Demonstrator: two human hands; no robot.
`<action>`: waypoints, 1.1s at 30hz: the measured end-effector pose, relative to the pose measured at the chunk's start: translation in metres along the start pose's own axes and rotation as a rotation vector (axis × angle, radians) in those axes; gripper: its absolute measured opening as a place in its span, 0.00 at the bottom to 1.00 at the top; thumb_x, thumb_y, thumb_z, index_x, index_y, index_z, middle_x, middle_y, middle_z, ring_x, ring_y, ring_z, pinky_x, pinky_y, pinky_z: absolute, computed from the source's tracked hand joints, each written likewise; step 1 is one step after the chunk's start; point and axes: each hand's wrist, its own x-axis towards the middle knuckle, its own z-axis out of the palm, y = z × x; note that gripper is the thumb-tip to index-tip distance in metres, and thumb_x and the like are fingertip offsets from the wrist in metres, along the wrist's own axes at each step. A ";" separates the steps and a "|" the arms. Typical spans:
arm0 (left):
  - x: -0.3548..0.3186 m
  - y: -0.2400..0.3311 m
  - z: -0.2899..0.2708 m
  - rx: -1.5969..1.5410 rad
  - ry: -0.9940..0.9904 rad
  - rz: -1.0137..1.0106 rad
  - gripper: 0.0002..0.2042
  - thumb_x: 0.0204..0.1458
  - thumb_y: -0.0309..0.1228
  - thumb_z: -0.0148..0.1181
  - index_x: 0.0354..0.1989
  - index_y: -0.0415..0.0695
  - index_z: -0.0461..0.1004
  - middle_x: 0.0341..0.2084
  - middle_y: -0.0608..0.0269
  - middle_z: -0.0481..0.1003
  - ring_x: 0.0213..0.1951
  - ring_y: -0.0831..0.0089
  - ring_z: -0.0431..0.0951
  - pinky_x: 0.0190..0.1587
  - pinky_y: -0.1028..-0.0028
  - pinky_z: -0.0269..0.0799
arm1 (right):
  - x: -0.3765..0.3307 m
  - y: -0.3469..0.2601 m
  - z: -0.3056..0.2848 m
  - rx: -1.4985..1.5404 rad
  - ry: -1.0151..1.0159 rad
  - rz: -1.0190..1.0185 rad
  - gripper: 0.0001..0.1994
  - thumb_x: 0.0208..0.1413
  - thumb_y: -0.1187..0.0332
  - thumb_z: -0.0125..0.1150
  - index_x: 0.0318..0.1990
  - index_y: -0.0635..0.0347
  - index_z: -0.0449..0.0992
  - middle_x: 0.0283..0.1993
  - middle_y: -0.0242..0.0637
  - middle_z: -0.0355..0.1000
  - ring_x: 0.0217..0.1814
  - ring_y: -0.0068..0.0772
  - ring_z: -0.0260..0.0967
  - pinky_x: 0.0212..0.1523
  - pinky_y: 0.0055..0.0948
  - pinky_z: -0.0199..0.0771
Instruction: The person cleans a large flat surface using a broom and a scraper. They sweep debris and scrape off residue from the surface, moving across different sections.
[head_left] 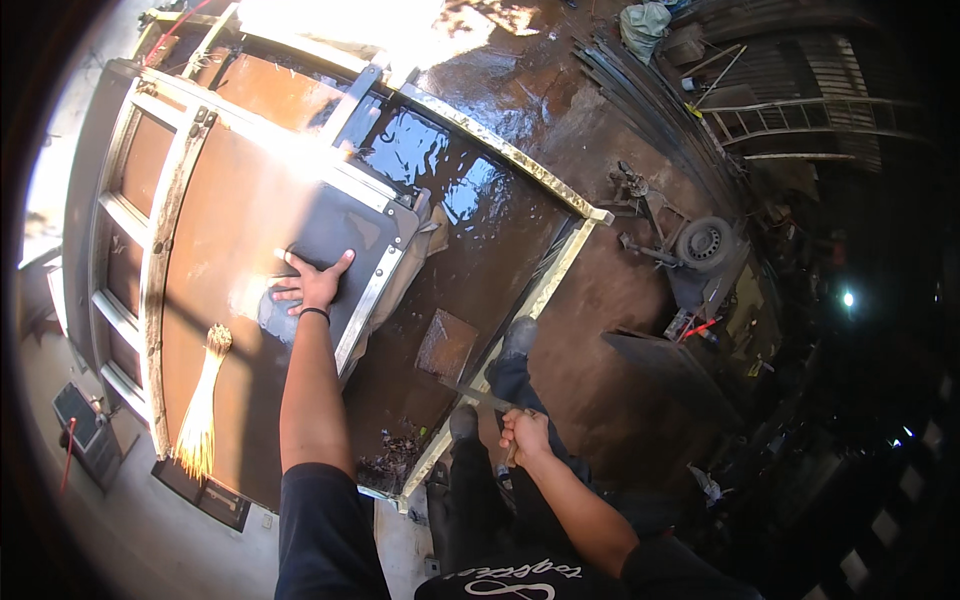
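My left hand (pixel 313 285) lies flat, fingers spread, on a broad wet panel (pixel 350 235) with a metal-trimmed edge. A dark band, maybe a bracelet, circles that wrist. My right hand (pixel 526 436) is closed round the handle of a tool with a long, flat, narrow blade (pixel 485 397); its exact kind is unclear. The blade points left, across the pale beam (pixel 545 285) near my feet. Close to its tip, a square brownish slab (pixel 447 343) rests on the wet dark surface. Left of my left forearm, a straw whisk broom (pixel 205 405) lies on the brown panel.
Pale beams frame a shallow area of reflective water (pixel 450 170). A ladder-like wooden frame (pixel 150 250) stands at left. To the right are a wheel (pixel 704 244) on a metal frame, long bars (pixel 650 120) and a ladder (pixel 820 118). Debris (pixel 395 450) lies near the beam's lower end.
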 end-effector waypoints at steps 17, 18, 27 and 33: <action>-0.001 0.001 0.000 -0.065 0.043 -0.016 0.79 0.31 0.67 0.78 0.75 0.62 0.11 0.68 0.22 0.08 0.71 0.27 0.07 0.65 0.24 0.17 | -0.110 -0.222 -0.015 -0.076 -0.065 -0.352 0.13 0.55 0.82 0.51 0.48 0.69 0.71 0.20 0.28 0.56 0.14 0.22 0.54 0.17 0.29 0.60; 0.002 0.001 0.000 -0.064 0.053 -0.011 0.79 0.30 0.67 0.78 0.75 0.62 0.11 0.68 0.22 0.08 0.71 0.27 0.07 0.64 0.23 0.18 | -0.115 -0.225 -0.024 -0.077 -0.071 -0.349 0.19 0.54 0.82 0.52 0.55 0.70 0.71 0.20 0.28 0.56 0.15 0.21 0.54 0.17 0.29 0.61; -0.003 0.004 0.000 -0.071 0.003 -0.019 0.79 0.30 0.66 0.79 0.75 0.61 0.11 0.68 0.24 0.06 0.70 0.27 0.05 0.65 0.24 0.16 | -0.084 -0.168 -0.003 -0.165 -0.094 -0.342 0.20 0.54 0.84 0.54 0.56 0.73 0.68 0.21 0.31 0.58 0.15 0.24 0.55 0.17 0.31 0.62; -0.007 0.008 -0.001 -0.063 0.005 -0.032 0.79 0.31 0.65 0.79 0.75 0.60 0.12 0.69 0.24 0.06 0.70 0.27 0.06 0.65 0.25 0.17 | -0.054 -0.091 -0.004 -0.160 -0.122 -0.191 0.15 0.55 0.84 0.54 0.50 0.70 0.67 0.21 0.31 0.59 0.16 0.24 0.57 0.17 0.31 0.63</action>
